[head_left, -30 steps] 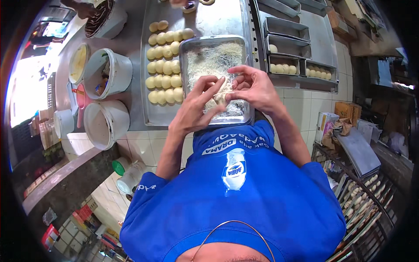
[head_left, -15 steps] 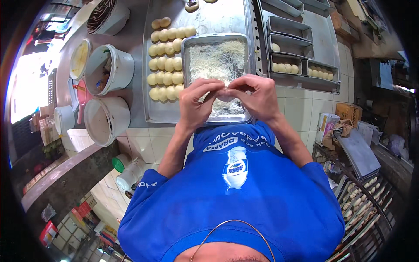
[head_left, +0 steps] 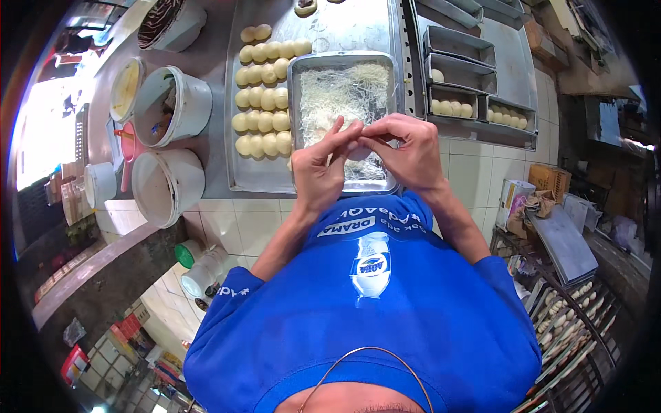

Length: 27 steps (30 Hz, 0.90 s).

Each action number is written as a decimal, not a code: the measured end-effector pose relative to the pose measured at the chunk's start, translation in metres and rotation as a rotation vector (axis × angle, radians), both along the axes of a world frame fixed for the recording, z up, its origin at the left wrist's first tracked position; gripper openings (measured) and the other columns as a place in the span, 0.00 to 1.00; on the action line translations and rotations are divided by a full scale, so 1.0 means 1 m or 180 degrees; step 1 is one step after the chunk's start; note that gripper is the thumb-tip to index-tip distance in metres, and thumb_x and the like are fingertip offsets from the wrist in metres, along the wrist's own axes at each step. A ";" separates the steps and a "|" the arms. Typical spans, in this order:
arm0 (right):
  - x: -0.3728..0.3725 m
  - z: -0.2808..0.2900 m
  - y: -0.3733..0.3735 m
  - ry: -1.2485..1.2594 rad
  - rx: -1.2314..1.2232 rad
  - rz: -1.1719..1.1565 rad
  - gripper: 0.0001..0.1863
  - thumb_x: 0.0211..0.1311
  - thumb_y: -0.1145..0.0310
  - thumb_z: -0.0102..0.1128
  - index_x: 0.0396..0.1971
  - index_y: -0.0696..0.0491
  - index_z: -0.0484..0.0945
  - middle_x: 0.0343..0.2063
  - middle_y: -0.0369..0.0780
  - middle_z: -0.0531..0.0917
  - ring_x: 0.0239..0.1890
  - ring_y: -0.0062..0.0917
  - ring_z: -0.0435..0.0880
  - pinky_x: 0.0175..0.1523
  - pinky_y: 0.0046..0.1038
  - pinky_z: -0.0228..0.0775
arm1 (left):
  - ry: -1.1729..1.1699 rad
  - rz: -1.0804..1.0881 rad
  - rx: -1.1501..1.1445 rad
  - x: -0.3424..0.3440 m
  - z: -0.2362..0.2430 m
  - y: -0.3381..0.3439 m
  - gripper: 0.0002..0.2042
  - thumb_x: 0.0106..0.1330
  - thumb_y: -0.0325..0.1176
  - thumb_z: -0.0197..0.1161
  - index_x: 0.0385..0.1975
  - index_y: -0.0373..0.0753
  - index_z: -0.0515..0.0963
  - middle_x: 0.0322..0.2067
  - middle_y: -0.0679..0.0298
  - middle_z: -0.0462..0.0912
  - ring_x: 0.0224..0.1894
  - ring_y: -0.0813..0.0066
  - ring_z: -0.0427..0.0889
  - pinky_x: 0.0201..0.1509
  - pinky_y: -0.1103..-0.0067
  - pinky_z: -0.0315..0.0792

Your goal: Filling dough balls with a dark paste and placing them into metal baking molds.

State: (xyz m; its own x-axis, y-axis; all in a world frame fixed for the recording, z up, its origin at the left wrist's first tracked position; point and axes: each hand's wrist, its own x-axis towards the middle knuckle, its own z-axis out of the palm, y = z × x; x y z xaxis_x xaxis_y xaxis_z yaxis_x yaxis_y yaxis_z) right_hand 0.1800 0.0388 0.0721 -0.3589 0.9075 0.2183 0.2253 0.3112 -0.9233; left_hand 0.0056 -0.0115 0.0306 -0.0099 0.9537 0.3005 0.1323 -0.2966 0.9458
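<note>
My left hand (head_left: 320, 168) and my right hand (head_left: 406, 151) meet over the near part of a metal tray (head_left: 295, 103) of grated cheese (head_left: 337, 96). The fingertips of both pinch a small, pale piece of dough (head_left: 357, 153), shadowed and mostly hidden by the fingers. One finger of my left hand sticks up away from the pinch. To the left of the cheese, rows of round dough balls (head_left: 265, 122) rest on a large metal sheet tray (head_left: 255, 175). A piece with dark filling (head_left: 305, 7) lies at its far edge.
White buckets (head_left: 196, 110) stand along the left of the table, beside a pink scoop (head_left: 131, 148). At the right are rectangular baking tins (head_left: 460, 47), some with dough balls (head_left: 451, 108) inside. A rack (head_left: 571, 323) with rows of dough stands at the lower right.
My left hand has turned and shifted slightly right, and one of its fingers has lifted. The right hand has barely moved. Both keep pinching the piece.
</note>
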 end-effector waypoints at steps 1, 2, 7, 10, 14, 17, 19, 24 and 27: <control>-0.001 0.000 -0.001 -0.0031 0.0028 -0.0081 0.11 0.49 0.83 0.70 0.35 0.58 0.88 0.29 0.39 0.86 0.26 0.19 0.80 0.30 0.18 0.73 | -0.0118 0.0189 -0.0228 0.009 0.007 -0.003 0.24 0.51 0.09 0.64 0.49 0.37 0.84 0.51 0.53 0.85 0.57 0.61 0.82 0.68 0.68 0.73; -0.002 -0.001 -0.002 -0.0063 0.0055 -0.0164 0.11 0.48 0.83 0.70 0.34 0.58 0.88 0.29 0.39 0.87 0.26 0.19 0.80 0.30 0.18 0.74 | -0.0237 0.0378 -0.0456 0.016 0.012 -0.004 0.25 0.51 0.09 0.63 0.50 0.37 0.84 0.52 0.53 0.85 0.57 0.61 0.83 0.70 0.65 0.72; -0.002 -0.008 -0.006 0.0082 0.0900 -0.0119 0.11 0.48 0.82 0.71 0.34 0.58 0.88 0.31 0.39 0.87 0.25 0.19 0.79 0.29 0.18 0.73 | -0.0309 0.0897 -0.0149 0.034 0.023 -0.004 0.23 0.57 0.09 0.60 0.53 0.37 0.82 0.53 0.52 0.84 0.54 0.55 0.84 0.68 0.65 0.74; 0.006 -0.002 -0.008 0.0019 0.0765 -0.0170 0.11 0.48 0.83 0.71 0.34 0.57 0.88 0.32 0.38 0.87 0.27 0.19 0.80 0.31 0.18 0.75 | -0.0655 0.1207 0.0231 0.054 0.020 0.002 0.17 0.64 0.16 0.59 0.52 0.34 0.81 0.52 0.51 0.84 0.49 0.58 0.86 0.59 0.69 0.79; 0.010 0.006 -0.017 0.0011 0.0351 -0.0271 0.10 0.48 0.83 0.71 0.33 0.57 0.88 0.33 0.38 0.87 0.29 0.19 0.81 0.33 0.19 0.76 | -0.1746 0.1142 0.0178 0.060 0.003 0.005 0.11 0.72 0.26 0.56 0.49 0.32 0.81 0.49 0.51 0.84 0.41 0.64 0.86 0.44 0.75 0.83; 0.006 0.010 -0.022 0.0164 -0.0455 -0.0424 0.10 0.48 0.82 0.71 0.33 0.58 0.87 0.33 0.38 0.86 0.28 0.21 0.81 0.31 0.20 0.76 | -0.3888 -0.0120 -0.1131 0.052 -0.013 0.004 0.17 0.78 0.38 0.51 0.43 0.29 0.82 0.40 0.51 0.86 0.31 0.71 0.84 0.30 0.80 0.80; 0.010 0.006 -0.020 0.0088 -0.0044 -0.0257 0.09 0.48 0.82 0.71 0.32 0.58 0.87 0.33 0.38 0.86 0.28 0.22 0.81 0.32 0.21 0.76 | -0.3191 -0.0104 -0.1302 0.044 -0.009 0.009 0.18 0.78 0.40 0.50 0.41 0.30 0.82 0.37 0.53 0.86 0.28 0.72 0.83 0.28 0.81 0.77; 0.027 0.002 -0.019 -0.0196 0.1130 0.0255 0.10 0.48 0.83 0.70 0.32 0.57 0.87 0.33 0.38 0.86 0.29 0.23 0.81 0.34 0.21 0.76 | -0.0888 -0.0232 -0.1819 0.028 0.009 0.019 0.24 0.78 0.47 0.48 0.34 0.32 0.83 0.26 0.57 0.83 0.19 0.78 0.76 0.21 0.84 0.70; 0.037 0.006 -0.018 -0.0350 0.1059 0.0422 0.14 0.46 0.84 0.70 0.36 0.56 0.88 0.35 0.38 0.87 0.29 0.22 0.83 0.35 0.21 0.77 | -0.0351 -0.0608 -0.1984 0.029 0.013 0.024 0.24 0.77 0.47 0.49 0.30 0.33 0.83 0.20 0.61 0.81 0.16 0.79 0.74 0.19 0.84 0.69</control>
State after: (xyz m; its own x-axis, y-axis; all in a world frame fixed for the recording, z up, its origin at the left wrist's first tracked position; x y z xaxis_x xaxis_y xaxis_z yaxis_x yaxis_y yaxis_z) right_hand 0.2169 0.0208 0.0785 -0.5063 0.7374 0.4470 0.2551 0.6233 -0.7392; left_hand 0.0342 0.0128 0.0440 0.1775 0.9368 -0.3016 0.0243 0.3022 0.9529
